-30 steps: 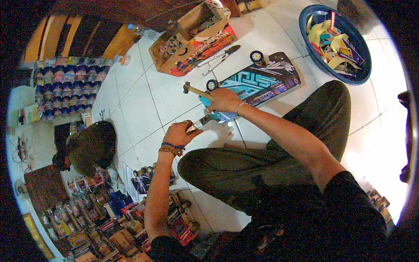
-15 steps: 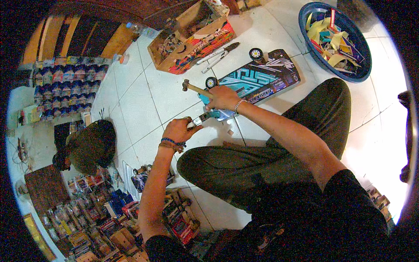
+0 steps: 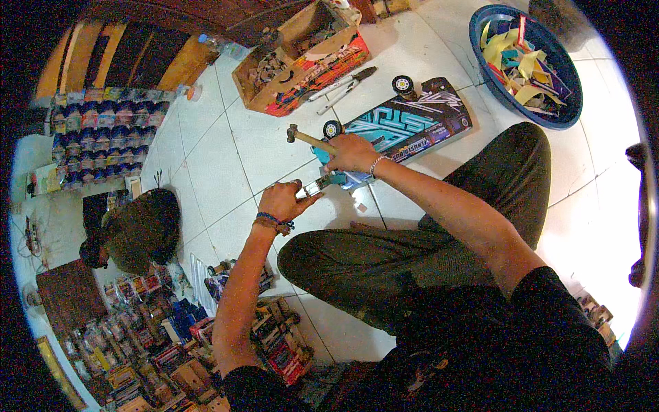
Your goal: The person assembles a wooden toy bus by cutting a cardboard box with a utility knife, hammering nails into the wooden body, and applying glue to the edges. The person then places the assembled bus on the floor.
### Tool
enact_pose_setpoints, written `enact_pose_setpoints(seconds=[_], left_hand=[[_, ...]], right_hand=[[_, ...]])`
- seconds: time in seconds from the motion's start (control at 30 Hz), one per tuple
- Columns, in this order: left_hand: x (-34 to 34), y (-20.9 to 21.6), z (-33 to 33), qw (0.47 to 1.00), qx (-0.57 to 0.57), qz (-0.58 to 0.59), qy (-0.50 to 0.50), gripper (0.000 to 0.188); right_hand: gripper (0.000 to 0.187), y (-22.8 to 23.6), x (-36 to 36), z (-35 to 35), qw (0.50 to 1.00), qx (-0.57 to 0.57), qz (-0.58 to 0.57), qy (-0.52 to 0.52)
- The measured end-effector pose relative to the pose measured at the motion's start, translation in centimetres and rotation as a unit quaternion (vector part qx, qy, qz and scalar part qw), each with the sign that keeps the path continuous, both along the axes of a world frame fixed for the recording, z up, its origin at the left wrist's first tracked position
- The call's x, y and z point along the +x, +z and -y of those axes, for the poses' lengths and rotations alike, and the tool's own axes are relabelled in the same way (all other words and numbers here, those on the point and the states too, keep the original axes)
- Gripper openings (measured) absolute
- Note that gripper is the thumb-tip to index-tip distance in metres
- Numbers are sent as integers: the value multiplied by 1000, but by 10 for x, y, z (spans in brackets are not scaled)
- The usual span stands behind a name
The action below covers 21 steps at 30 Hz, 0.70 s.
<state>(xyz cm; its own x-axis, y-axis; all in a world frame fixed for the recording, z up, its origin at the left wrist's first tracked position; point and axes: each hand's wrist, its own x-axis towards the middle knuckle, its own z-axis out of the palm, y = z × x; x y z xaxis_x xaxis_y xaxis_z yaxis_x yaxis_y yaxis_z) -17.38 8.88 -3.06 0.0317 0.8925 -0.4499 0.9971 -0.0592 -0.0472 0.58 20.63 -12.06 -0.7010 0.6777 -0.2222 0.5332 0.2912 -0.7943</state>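
My right hand (image 3: 351,155) is closed round a small hammer (image 3: 305,137) with a light wooden handle, its head pointing up and left. In my left hand (image 3: 278,200), pinched between thumb and fingers, is a small silvery-white piece (image 3: 314,187). A teal part (image 3: 335,179) adjoins its far end, just below my right hand; I cannot make out whether the two are joined. Beyond my right hand lies a model bus (image 3: 412,127) in black and turquoise, on its side on the tiles, wheels on the far side. My right hand hides its near left end.
Past the bus stand a cardboard box of scraps (image 3: 302,75) and two pens (image 3: 336,89). A blue tub of paper offcuts (image 3: 580,103) is at far right. Another person (image 3: 141,226) crouches at left, near packed model vehicles (image 3: 130,336). Small scraps (image 3: 362,207) lie near my knee.
My left hand has shifted very slightly to the right and up with the silvery piece. My right hand keeps its hold on the hammer, and the bus lies as before.
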Motion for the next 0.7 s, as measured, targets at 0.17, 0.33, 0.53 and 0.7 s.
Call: enact_pose_setpoints(seconds=[0.17, 0.33, 0.53, 0.7], left_hand=[[2, -2, 0, 1000, 26, -5, -7, 62], [-7, 7, 13, 999, 30, 0, -24, 55], [-87, -20, 114, 984, 38, -10, 173, 55], [-150, -142, 272, 945, -5, -46, 324, 48]], right_hand=[[47, 0, -2, 1, 999, 8, 41, -3], [43, 2, 3, -2, 999, -43, 3, 32], [51, 3, 46, -15, 991, 64, -109, -36], [53, 24, 158, -28, 973, 131, -35, -186]])
